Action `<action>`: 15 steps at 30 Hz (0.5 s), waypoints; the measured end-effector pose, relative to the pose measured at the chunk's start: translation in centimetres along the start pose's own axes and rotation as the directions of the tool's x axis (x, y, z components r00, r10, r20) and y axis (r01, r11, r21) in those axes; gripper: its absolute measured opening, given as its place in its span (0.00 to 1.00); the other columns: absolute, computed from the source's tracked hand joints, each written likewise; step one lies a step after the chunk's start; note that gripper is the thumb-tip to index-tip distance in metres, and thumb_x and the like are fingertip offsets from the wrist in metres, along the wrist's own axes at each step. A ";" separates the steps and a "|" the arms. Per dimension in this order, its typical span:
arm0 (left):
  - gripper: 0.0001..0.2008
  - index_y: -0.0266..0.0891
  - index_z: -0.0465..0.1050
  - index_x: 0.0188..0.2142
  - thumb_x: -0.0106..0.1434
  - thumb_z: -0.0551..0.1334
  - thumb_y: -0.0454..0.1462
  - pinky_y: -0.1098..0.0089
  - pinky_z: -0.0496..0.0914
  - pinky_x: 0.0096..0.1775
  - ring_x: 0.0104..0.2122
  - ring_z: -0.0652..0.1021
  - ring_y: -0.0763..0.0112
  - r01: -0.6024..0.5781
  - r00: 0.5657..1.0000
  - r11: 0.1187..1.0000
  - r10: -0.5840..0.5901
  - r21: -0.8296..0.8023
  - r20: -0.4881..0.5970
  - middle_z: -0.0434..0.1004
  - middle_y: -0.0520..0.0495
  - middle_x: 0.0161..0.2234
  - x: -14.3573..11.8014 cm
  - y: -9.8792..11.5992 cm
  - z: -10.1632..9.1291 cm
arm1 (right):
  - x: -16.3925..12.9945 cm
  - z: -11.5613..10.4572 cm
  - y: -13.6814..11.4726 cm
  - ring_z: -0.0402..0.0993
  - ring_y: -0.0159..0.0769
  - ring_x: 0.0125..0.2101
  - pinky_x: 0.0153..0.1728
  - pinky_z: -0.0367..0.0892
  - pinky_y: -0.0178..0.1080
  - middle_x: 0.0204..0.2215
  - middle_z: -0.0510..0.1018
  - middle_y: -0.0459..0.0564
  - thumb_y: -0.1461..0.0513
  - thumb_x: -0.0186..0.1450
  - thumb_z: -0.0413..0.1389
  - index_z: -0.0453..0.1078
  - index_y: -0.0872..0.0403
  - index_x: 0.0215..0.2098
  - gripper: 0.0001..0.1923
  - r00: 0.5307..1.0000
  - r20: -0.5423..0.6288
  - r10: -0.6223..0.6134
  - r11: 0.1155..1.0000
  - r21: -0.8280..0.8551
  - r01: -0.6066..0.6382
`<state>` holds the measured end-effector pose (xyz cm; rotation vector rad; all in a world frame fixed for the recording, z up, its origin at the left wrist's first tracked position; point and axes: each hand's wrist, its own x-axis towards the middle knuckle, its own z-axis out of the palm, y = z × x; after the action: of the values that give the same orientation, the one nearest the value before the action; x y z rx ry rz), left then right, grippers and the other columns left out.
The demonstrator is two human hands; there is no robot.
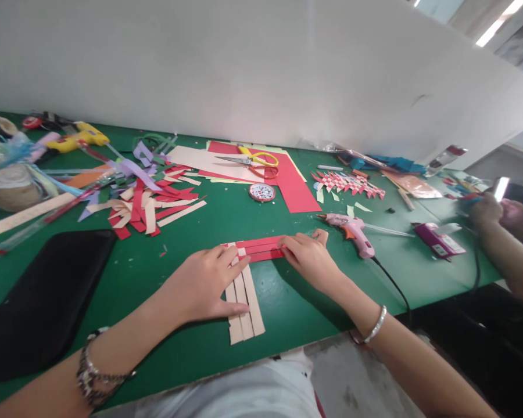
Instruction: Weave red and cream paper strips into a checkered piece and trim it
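Two bare hands pressed on crossed paper strips on the green table (287,302).

The left hand (204,284) lay flat and unclenched, fingers spread over the spot where the beige strips (244,310) crossed the red strips (261,248), pinning rather than grasping them; the beige strips ran from under its palm back toward the person. The right hand (311,258) pinched the far end of the red strips with its fingertips, just beside the left hand's fingers. A pink glue gun (353,232) lay just beyond the right hand's knuckles, its cord trailing off the table edge. Beyond the left hand sat a heap of cut strips (143,206), and farther out yellow scissors (255,161) on red paper (294,186). A black pad (47,296) lay outside the left wrist. Another person's hands (497,212) held a phone well off to the right.
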<state>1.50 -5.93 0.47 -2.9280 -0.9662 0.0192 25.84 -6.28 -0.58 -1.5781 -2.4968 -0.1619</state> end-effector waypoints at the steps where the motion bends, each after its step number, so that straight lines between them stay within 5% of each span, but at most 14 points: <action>1: 0.36 0.36 0.66 0.55 0.58 0.52 0.59 0.56 0.71 0.41 0.46 0.74 0.47 0.000 1.000 1.000 0.000 0.002 -0.003 0.70 0.31 0.51 0.0 0.0 0.0 | 0.0 0.0 0.0 0.66 0.33 0.29 0.36 0.42 0.39 0.25 0.76 0.45 0.69 0.67 0.44 0.68 0.54 0.33 0.12 1.000 0.006 -0.004 1.000 -0.013 0.004; 15: 0.34 0.36 0.69 0.51 0.58 0.51 0.59 0.60 0.72 0.37 0.40 0.77 0.53 0.012 0.999 0.999 -0.013 -0.046 -0.041 0.71 0.34 0.48 -0.3 -0.2 -0.1 | 0.0 0.2 -0.2 0.61 0.35 0.29 0.36 0.43 0.41 0.23 0.73 0.47 0.71 0.66 0.44 0.66 0.54 0.33 0.12 0.998 0.027 -0.063 0.988 -0.138 0.066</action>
<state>1.13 -5.94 0.58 -2.9507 -0.9920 -0.0640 25.68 -6.28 -0.76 -1.5580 -2.6061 -0.3357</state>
